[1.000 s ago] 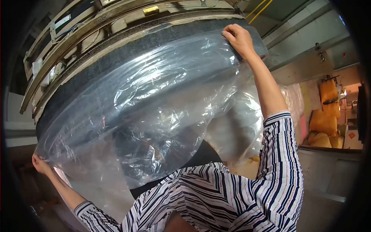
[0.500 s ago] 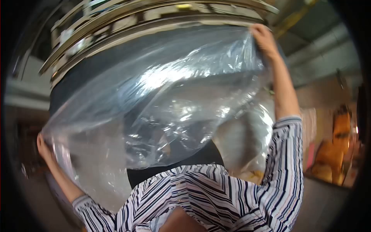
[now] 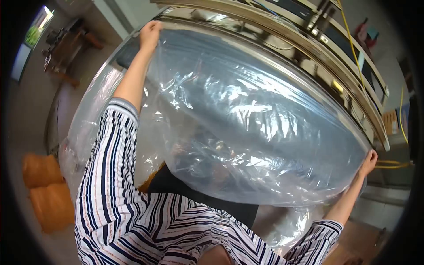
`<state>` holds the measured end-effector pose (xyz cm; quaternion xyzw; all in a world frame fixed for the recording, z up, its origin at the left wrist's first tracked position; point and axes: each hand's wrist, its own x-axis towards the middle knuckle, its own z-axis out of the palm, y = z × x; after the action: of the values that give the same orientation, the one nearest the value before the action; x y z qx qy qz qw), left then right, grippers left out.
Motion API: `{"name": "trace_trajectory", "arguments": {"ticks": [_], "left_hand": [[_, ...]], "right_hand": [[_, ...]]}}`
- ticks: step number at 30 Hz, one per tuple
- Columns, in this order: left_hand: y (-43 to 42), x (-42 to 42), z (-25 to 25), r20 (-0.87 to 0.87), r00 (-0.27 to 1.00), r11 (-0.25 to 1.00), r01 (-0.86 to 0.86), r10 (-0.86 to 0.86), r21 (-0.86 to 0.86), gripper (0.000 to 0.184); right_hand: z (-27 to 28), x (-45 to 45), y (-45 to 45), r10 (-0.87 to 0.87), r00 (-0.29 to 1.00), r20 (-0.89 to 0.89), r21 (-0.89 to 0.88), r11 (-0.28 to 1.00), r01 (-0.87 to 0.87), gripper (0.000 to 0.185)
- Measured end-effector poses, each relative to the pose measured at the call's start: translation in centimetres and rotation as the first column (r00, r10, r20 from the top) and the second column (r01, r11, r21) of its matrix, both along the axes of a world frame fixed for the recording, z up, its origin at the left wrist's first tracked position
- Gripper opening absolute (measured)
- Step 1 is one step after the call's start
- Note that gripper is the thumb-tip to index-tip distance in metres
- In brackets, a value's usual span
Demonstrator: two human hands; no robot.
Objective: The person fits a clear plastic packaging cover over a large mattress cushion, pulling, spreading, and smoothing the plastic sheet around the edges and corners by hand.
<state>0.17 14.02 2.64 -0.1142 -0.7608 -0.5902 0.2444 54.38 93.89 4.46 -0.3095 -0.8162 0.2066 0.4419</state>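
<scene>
At 11 o'clock, the far edge of the clear plastic sheet (image 3: 247, 115) is pinched by the curled fingers of the L hand (image 3: 150, 37); just past 3 o'clock, the other end is gripped by the fingers of the R hand (image 3: 369, 163). B/w them the sheet is spread in an arc right alongside the machine frame (image 3: 318, 51), which is seen from 12 to 3, w/ slack bellied toward 6 o'clock. Main risk, prob.: film snagged or torn on the frame's edge if it's tugged unevenly. Creases could be trapped, too, as the slack is visibly wrinkled. Approx. 9 to 10 o'clock, loose film is bunched by the striped sleeve (image 3: 110, 150) and might be dragged by the arm.
</scene>
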Motion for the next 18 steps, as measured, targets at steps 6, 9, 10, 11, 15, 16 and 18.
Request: {"name": "trace_trajectory", "arguments": {"ticks": [6,9,10,11,15,16,18], "left_hand": [[2.0,-1.1,1.5,0.098,0.993,0.998,-0.066,0.066,-0.006,0.023],[2.2,-1.9,1.4,0.108,0.992,0.992,-0.054,0.066,-0.111,0.03],[2.2,-2.3,1.5,0.111,0.991,0.988,-0.059,0.076,-0.146,0.03],[2.3,-2.3,1.7,0.09,0.993,0.987,-0.062,0.076,-0.148,0.029],[0.9,-4.1,1.5,0.056,0.982,0.96,-0.165,0.182,-0.225,0.028],[0.8,-3.9,1.8,0.05,0.965,0.937,-0.237,0.257,-0.258,0.028],[1.2,-3.4,2.2,-0.004,0.95,0.92,-0.304,0.313,-0.247,0.026]], "right_hand": [[-0.4,-0.4,3.8,0.048,0.993,0.105,-0.03,0.999,-0.045,0.027],[-0.8,-0.4,4.5,0.066,0.997,0.05,-0.084,0.995,-0.061,0.027],[-0.3,-0.4,3.9,0.024,0.996,0.083,-0.036,0.999,-0.021,0.027],[0.4,-0.9,2.0,-0.029,0.995,0.099,-0.002,1.0,0.029,0.027],[1.3,-1.8,1.1,-0.153,0.981,0.118,0.019,0.988,0.152,0.034],[1.5,-1.9,1.1,-0.208,0.966,0.154,0.069,0.977,0.2,0.036],[1.4,-1.9,0.8,-0.269,0.954,0.132,0.158,0.956,0.248,0.04]]}}
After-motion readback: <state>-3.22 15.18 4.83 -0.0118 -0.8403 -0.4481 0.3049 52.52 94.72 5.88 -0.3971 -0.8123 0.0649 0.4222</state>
